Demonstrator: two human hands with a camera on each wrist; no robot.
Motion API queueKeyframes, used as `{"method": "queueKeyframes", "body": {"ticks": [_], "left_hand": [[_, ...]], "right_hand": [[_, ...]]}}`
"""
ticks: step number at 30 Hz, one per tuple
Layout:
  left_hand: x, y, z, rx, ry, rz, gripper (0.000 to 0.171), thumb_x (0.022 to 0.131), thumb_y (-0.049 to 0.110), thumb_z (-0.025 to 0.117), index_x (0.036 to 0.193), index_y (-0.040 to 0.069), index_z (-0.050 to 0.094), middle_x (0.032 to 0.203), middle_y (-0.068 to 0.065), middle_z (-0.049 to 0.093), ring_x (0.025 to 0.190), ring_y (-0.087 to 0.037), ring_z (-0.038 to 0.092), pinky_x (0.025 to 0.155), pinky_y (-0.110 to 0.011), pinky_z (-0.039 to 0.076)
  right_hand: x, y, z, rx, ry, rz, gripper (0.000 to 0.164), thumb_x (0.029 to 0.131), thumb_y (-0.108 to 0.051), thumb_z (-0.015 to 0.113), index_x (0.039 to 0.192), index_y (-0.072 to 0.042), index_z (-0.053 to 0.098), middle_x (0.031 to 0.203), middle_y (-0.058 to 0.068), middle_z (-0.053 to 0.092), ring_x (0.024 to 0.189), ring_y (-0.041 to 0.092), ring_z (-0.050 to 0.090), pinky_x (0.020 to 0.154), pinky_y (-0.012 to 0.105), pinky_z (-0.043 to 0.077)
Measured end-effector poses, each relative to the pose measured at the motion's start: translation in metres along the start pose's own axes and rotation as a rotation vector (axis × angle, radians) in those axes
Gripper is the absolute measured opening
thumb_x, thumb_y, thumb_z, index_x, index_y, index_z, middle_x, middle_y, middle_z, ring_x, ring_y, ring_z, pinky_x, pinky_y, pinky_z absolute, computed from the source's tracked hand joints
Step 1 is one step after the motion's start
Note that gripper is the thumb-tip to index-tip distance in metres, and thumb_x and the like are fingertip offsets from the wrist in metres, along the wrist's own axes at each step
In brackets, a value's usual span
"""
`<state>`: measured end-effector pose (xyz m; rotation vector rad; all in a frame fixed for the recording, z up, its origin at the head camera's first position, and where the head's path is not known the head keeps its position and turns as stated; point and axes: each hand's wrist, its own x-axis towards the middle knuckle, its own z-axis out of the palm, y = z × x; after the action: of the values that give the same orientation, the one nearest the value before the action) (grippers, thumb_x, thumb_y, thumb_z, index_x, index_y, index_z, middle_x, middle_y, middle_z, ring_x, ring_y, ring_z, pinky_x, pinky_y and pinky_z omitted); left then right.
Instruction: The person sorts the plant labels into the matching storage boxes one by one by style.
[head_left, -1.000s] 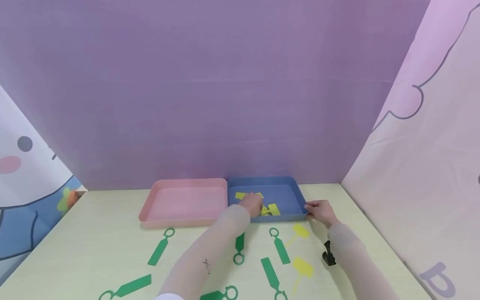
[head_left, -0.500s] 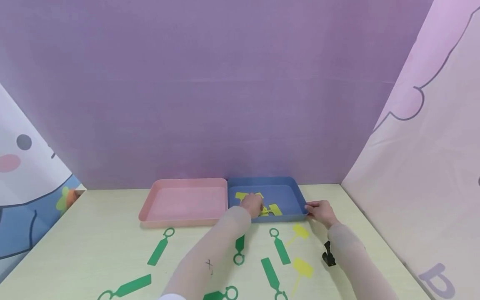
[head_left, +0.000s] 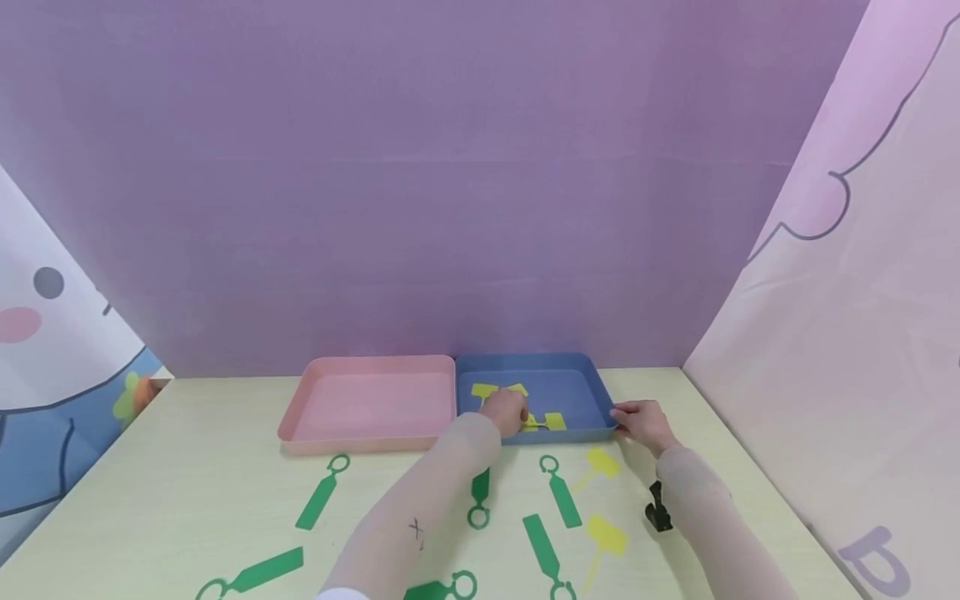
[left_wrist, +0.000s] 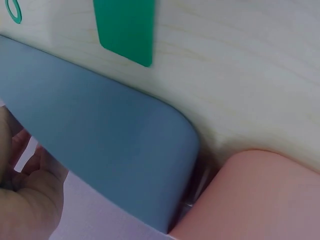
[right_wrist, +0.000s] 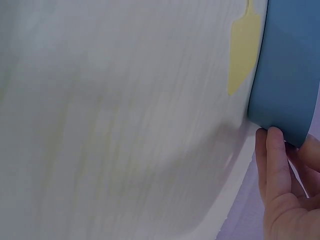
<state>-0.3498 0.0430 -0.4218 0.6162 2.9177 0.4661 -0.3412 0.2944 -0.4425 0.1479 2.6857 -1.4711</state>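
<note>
My left hand [head_left: 504,410] reaches into the blue tray [head_left: 573,392], knuckles up and fingers bent down at the yellow tags lying there. It holds the thin tail end of a yellow tag [head_left: 554,422] at the tray's front; the fingertips are hidden. Two more yellow tags [head_left: 483,390] lie behind the hand. In the left wrist view the tray's front wall [left_wrist: 110,130] covers part of the curled left hand [left_wrist: 32,200]. My right hand [head_left: 643,423] pinches the tray's front right corner, with fingers [right_wrist: 276,155] on the outside wall and the thumb at the rim.
A pink tray [head_left: 378,400] stands against the blue tray's left side. Several green ring tags [head_left: 317,503] lie spread on the table, with two yellow tags [head_left: 606,535] at the right. A small black object [head_left: 658,510] lies beside the right forearm. A purple backdrop [head_left: 450,208] rises behind.
The yellow tag at the left hand has turned slightly, so its flat end sits straighter along the tray's front and a little further right. The right hand and trays have stayed put.
</note>
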Motion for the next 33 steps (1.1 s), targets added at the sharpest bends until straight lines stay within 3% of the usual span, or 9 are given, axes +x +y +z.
{"method": "queueKeyframes", "body": {"ticks": [22,33], "left_hand": [[-0.006,-0.002,-0.003,-0.038,0.015,-0.011,0.024,0.084,0.0,0.06,0.103,0.01,0.07,0.106,-0.003,0.068,0.103,-0.021,0.06,0.085,-0.031,0.05],[-0.015,0.01,-0.008,-0.052,0.106,0.104,0.018,0.084,0.008,0.063,0.101,0.008,0.069,0.095,-0.003,0.068,0.086,-0.017,0.063,0.072,-0.028,0.052]], "right_hand": [[0.0,-0.001,0.002,0.005,-0.003,-0.023,0.031,0.09,-0.003,0.052,0.114,0.017,0.054,0.11,0.032,0.058,0.08,0.021,0.067,0.069,0.031,0.055],[0.001,0.0,-0.002,-0.003,-0.005,-0.022,0.032,0.09,-0.004,0.052,0.114,0.018,0.053,0.108,0.032,0.059,0.079,0.023,0.068,0.069,0.031,0.055]]}}
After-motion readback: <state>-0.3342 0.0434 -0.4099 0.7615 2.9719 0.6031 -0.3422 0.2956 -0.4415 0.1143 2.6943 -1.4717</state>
